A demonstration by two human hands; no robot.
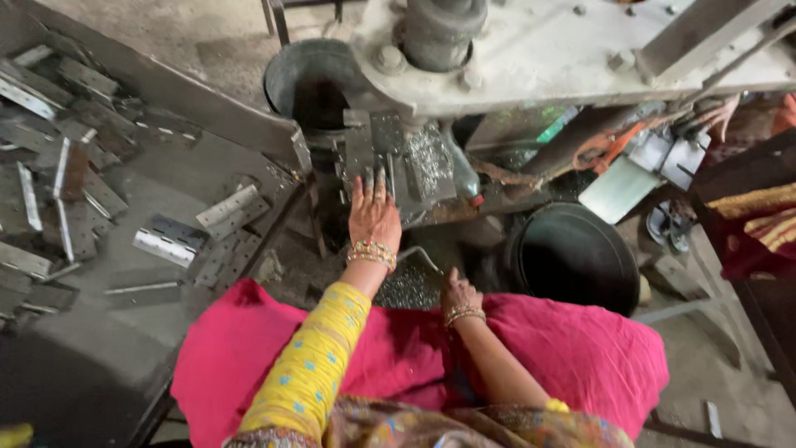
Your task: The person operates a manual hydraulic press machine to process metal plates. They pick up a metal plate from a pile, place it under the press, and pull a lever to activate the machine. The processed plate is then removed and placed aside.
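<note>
Left hand point(374, 214) stretched forward, palm down, fingers spread flat on the metal plate point(396, 162) of the press bed; released, not gripping anything. The fingertips lie on a small grey metal piece on that plate; I cannot tell whether it is a loose hinge or part of the fixture. Bangles at the wrist, yellow patterned sleeve point(311, 365) behind it.

Right hand point(458, 294) drawn back close to the lap, clenched around the end of a thin bent metal handle point(419, 255), which runs from that hand up and to the left toward the left wrist. Bangles here too, forearm bare.

Just ahead of the left hand rises the press point(531, 50), a pale heavy body with a dark round column. Metal filings point(406, 286) glitter on the surface between the two hands and on the plate beyond the left fingers.

Well to the left of the left hand, a sloped grey tabletop point(124, 332) carries a heap of flat steel hinges point(170, 245), some shiny, some dull, scattered loosely.

Beyond the left hand, a grey bucket point(311, 79). To the right of the right hand, a large black tub point(576, 257) on the floor.

Pink cloth point(580, 348) covers the lap under both arms. Far right of the right hand, another person's hand point(720, 116) rests near a stack of grey plates.
</note>
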